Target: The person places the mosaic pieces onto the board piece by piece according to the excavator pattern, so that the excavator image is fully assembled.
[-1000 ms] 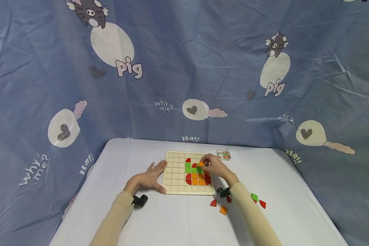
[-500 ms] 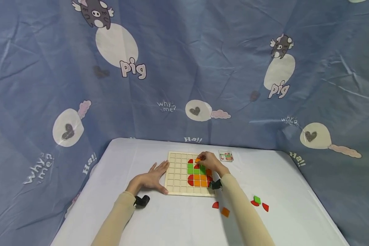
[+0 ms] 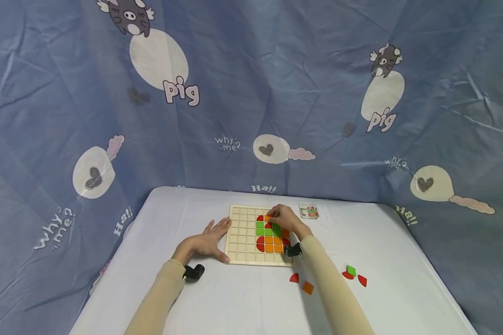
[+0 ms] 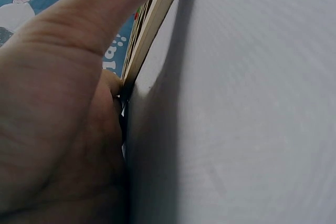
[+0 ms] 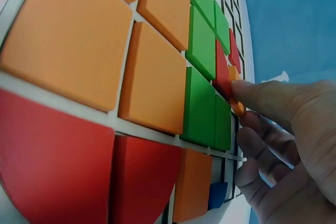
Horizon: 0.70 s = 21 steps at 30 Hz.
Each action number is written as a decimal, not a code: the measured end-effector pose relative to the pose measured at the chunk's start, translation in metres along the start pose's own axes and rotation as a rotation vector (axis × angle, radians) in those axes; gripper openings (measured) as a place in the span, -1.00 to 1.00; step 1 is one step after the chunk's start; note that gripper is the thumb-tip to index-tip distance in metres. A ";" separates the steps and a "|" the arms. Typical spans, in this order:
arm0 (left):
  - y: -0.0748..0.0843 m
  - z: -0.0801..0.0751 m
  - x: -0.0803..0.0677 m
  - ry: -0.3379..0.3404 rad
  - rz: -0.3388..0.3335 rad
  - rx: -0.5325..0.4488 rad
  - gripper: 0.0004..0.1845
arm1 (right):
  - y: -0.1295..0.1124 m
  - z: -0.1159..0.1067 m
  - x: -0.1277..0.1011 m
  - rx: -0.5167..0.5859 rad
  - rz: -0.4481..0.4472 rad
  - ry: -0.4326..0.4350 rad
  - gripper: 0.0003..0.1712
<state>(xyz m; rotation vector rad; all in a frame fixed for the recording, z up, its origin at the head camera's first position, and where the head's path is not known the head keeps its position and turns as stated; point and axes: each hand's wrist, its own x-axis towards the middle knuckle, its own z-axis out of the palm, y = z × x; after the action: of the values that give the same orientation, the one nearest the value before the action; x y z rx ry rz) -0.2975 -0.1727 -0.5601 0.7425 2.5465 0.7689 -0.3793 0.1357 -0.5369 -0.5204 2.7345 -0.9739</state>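
Now the right hand (image 3: 286, 220) pinches an orange tile (image 5: 236, 90) into the grid board (image 3: 239, 232) (left hand (image 3: 205, 242) flat, steadying); next, seat it square

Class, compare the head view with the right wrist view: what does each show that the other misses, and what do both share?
Only the head view shows the left hand flat against the wooden board's left edge, loose pieces on the table, and a small card. Only the right wrist view shows a blue piece at the board's edge. Both show the right hand pinching an orange piece beside green and red tiles.
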 end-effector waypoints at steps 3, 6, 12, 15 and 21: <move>0.000 -0.001 0.000 0.006 0.004 -0.006 0.44 | -0.003 -0.001 0.001 -0.003 0.014 -0.006 -0.85; 0.000 0.000 0.000 0.002 0.005 0.005 0.44 | -0.006 -0.002 0.001 -0.010 0.028 -0.022 -0.86; 0.002 0.000 0.000 -0.007 0.002 0.015 0.45 | -0.005 -0.004 0.003 -0.012 0.027 -0.026 -0.92; 0.002 0.001 0.000 0.002 0.008 0.009 0.45 | -0.003 -0.004 0.002 0.004 0.021 -0.017 -0.88; 0.000 0.001 -0.001 0.012 0.014 0.013 0.44 | -0.003 -0.007 -0.014 -0.019 -0.036 0.025 -0.90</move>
<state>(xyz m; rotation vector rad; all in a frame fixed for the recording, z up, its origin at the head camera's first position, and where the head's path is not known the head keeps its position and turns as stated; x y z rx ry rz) -0.2961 -0.1730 -0.5604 0.7633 2.5618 0.7637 -0.3680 0.1428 -0.5287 -0.5665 2.7689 -0.9698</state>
